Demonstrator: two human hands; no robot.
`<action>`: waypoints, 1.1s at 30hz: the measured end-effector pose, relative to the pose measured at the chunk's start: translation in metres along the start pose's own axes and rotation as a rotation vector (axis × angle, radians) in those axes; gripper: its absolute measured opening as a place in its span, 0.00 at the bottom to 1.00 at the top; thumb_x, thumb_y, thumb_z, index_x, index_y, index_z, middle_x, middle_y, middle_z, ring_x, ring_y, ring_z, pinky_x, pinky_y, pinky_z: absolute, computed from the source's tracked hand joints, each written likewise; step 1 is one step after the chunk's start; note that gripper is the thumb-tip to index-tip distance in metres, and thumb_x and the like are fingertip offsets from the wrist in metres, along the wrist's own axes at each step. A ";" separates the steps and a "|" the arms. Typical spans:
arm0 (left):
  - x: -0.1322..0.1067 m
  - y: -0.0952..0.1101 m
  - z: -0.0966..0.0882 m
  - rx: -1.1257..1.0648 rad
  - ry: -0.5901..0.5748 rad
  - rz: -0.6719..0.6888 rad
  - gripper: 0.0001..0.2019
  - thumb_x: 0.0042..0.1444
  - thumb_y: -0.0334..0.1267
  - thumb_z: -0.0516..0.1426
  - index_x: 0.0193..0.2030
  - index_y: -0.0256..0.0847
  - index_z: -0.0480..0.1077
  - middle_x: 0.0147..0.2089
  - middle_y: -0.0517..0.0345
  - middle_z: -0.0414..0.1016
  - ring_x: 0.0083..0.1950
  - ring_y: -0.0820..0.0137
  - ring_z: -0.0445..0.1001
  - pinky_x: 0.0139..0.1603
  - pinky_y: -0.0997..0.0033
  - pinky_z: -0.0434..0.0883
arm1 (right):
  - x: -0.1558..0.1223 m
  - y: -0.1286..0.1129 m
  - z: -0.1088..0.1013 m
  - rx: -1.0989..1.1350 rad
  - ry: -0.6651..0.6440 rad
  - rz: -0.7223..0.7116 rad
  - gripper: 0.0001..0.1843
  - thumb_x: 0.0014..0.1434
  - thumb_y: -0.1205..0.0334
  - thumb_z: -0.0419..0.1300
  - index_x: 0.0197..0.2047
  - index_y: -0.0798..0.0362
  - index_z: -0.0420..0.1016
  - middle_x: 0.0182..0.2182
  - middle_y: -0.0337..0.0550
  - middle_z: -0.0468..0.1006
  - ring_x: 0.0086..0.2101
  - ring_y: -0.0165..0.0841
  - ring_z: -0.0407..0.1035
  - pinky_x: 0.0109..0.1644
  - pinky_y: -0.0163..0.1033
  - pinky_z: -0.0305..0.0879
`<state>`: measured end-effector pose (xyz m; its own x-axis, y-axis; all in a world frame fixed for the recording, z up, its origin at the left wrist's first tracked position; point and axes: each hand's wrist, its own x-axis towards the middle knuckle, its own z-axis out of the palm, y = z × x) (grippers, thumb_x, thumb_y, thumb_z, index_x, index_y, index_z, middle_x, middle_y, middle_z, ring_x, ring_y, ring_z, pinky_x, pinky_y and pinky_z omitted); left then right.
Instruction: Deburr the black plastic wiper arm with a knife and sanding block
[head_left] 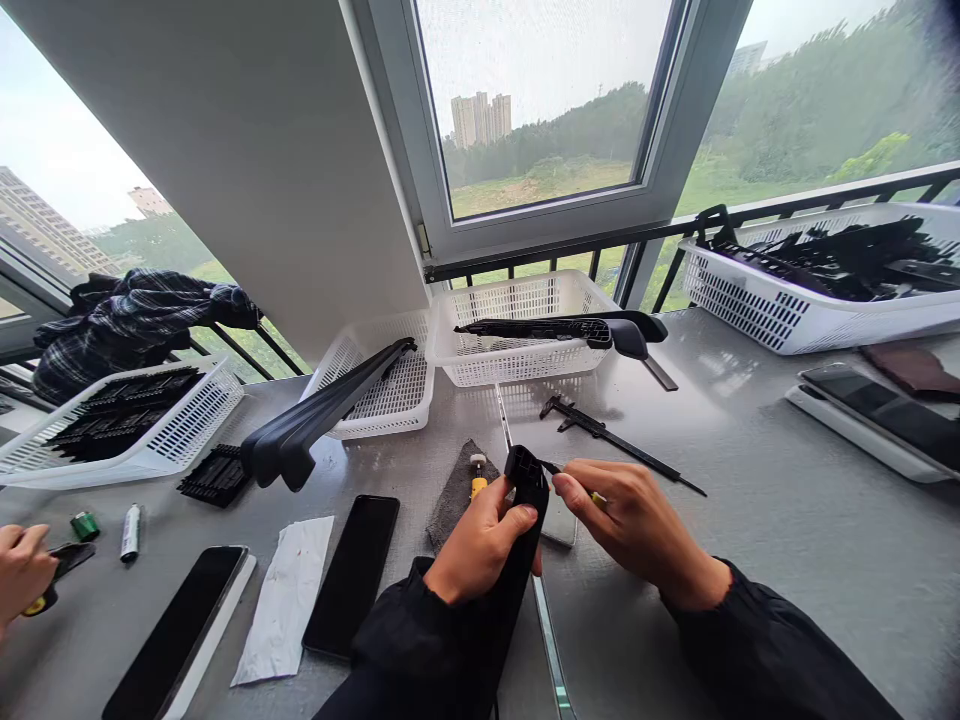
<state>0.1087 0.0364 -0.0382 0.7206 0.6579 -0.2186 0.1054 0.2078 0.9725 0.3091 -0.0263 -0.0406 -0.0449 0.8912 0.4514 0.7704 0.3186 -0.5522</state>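
My left hand is wrapped around a long black plastic part, its hollow ribbed end tilted up towards me. My right hand pinches a slim knife-like tool with a dark tip and a bit of yellow on its handle. The tip meets the side of the part's upper end. Most of the tool's handle is hidden in my fingers. Just behind my left hand, a small yellow tool with a white tip lies on a grey cloth.
A caliper lies beyond my right hand. White baskets along the window hold black parts; long ones jut over the rims. Phones and a white paper lie left. Another person's hand holds a yellow-black tool far left.
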 end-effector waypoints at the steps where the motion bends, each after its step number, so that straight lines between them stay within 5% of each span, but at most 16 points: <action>1: 0.000 -0.001 0.000 0.006 -0.003 -0.007 0.16 0.64 0.48 0.60 0.51 0.40 0.68 0.27 0.65 0.71 0.24 0.67 0.76 0.27 0.71 0.66 | 0.000 0.000 0.001 -0.006 -0.006 -0.003 0.30 0.81 0.51 0.49 0.25 0.49 0.61 0.21 0.35 0.66 0.23 0.28 0.60 0.31 0.39 0.51; 12: 0.000 0.002 0.001 0.048 0.064 0.040 0.13 0.67 0.49 0.61 0.45 0.41 0.68 0.31 0.60 0.74 0.27 0.68 0.75 0.30 0.68 0.69 | 0.001 -0.005 0.006 0.022 -0.180 -0.051 0.35 0.82 0.42 0.44 0.27 0.51 0.71 0.23 0.37 0.73 0.24 0.29 0.64 0.32 0.38 0.51; 20: 0.000 0.005 0.006 0.056 0.016 0.072 0.08 0.63 0.40 0.59 0.46 0.42 0.66 0.35 0.58 0.77 0.33 0.66 0.76 0.34 0.67 0.73 | 0.001 -0.005 -0.001 0.136 -0.272 0.009 0.38 0.83 0.43 0.42 0.26 0.51 0.74 0.24 0.38 0.75 0.25 0.29 0.67 0.35 0.38 0.54; 26: -0.001 0.006 0.006 0.134 0.015 0.119 0.06 0.57 0.33 0.57 0.42 0.42 0.66 0.35 0.61 0.73 0.35 0.67 0.75 0.41 0.67 0.71 | 0.001 0.000 0.000 0.068 -0.258 0.024 0.38 0.82 0.39 0.42 0.24 0.51 0.69 0.21 0.38 0.72 0.23 0.29 0.62 0.33 0.39 0.50; 33: 0.000 0.006 0.006 0.231 0.013 0.138 0.10 0.55 0.31 0.55 0.45 0.41 0.69 0.33 0.63 0.72 0.33 0.69 0.71 0.37 0.68 0.68 | 0.000 0.001 0.002 -0.016 -0.179 0.076 0.34 0.78 0.33 0.46 0.31 0.49 0.70 0.21 0.37 0.72 0.23 0.31 0.65 0.31 0.38 0.50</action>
<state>0.1133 0.0330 -0.0321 0.7306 0.6778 -0.0824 0.1614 -0.0541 0.9854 0.3085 -0.0257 -0.0425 -0.0969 0.9562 0.2763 0.7861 0.2438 -0.5680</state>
